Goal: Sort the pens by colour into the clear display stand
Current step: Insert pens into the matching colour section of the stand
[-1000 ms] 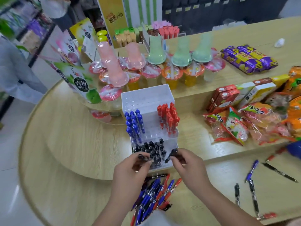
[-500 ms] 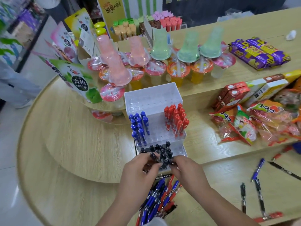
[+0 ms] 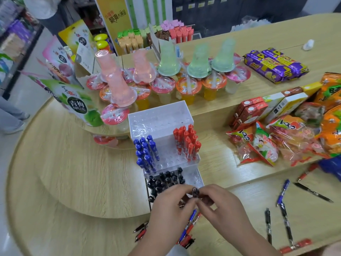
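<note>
The two hands, apart a second ago with a black pen each, have come together at the near right corner of the clear display stand. There the left hand and right hand both curl their fingertips round the top of a black pen, just in front of the black pens in the nearest tier. On the middle tier blue pens stand at the left and red pens at the right, loose pens lie under the wrists, a green pouch at the far left reads 青梅, and a yellow sign beyond it reads 脆爽.
</note>
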The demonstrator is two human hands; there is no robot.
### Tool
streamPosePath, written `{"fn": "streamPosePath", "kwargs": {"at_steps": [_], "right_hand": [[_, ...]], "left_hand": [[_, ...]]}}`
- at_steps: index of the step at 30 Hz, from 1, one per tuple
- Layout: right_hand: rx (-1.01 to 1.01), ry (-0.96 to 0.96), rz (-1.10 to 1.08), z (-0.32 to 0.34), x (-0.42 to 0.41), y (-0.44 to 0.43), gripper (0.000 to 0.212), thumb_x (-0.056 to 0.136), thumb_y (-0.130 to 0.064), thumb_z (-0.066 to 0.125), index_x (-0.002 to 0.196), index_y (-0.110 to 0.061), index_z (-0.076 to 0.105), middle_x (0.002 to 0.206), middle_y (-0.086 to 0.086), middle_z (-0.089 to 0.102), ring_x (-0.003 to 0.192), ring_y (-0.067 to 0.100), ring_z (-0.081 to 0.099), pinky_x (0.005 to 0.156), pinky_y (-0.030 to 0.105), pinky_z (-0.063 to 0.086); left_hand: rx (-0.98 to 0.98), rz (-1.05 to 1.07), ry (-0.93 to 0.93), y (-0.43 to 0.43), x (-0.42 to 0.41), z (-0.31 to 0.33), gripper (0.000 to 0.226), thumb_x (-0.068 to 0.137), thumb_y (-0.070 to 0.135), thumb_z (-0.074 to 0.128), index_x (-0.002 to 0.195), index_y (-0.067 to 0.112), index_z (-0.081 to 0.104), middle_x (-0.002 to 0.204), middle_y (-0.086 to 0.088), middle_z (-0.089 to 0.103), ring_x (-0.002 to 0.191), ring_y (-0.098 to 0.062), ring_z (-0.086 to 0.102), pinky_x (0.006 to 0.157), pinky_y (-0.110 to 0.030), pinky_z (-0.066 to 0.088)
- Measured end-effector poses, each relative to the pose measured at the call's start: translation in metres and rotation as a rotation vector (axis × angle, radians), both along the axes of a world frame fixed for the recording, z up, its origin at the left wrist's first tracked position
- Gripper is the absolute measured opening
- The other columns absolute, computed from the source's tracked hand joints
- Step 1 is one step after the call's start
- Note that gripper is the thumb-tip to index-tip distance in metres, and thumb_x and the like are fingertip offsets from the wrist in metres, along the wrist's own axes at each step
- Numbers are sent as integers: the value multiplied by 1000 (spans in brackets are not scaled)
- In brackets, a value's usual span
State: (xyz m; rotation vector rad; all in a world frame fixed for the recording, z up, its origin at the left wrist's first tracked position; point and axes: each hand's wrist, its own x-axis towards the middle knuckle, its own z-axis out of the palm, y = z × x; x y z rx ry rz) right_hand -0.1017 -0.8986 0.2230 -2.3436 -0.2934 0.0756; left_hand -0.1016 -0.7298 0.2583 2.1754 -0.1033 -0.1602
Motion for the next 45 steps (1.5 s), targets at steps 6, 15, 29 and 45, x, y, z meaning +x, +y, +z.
{"fn": "streamPosePath", "kwargs": {"at_steps": [6, 15, 29, 45], "right_hand": [[48, -24, -179, -13, 20, -10, 11, 83, -19, 72, 86, -29, 66, 76, -23, 59, 78, -5, 60, 62, 10, 47], [14, -71, -175, -51, 72, 15, 10, 87, -22, 68, 82, -26, 61, 69, -22, 50, 61, -1, 52, 54, 15, 42], [-260, -118, -116, -84, 69, 30, 17, 75, -28, 79, 89, -27, 68, 75, -13, 67, 60, 7, 61, 45, 19, 40], [-265, -38, -107, -83, 62, 27, 19, 83, -26, 72, 100, -20, 69, 86, -6, 65, 73, 14, 62, 54, 20, 40]], "left_hand": [[405, -15, -274, 8, 2, -22, 44, 87, 47, 59, 128, 31, 55, 131, 12, 53, 120, -7, 48, 104, -24, 38], [850, -205, -318, 38, -3, -71, 65, 84, 38, 56, 146, 23, 43, 158, -12, 30, 144, -36, 30, 113, -53, 25], [837, -206, -325, 42, -3, -72, 81, 72, 21, 73, 146, 18, 42, 155, -14, 36, 143, -35, 33, 112, -51, 26], [613, -107, -347, 68, -12, -53, 59, 88, 27, 61, 143, 19, 41, 159, -11, 26, 149, -29, 19, 115, -50, 32]]}}
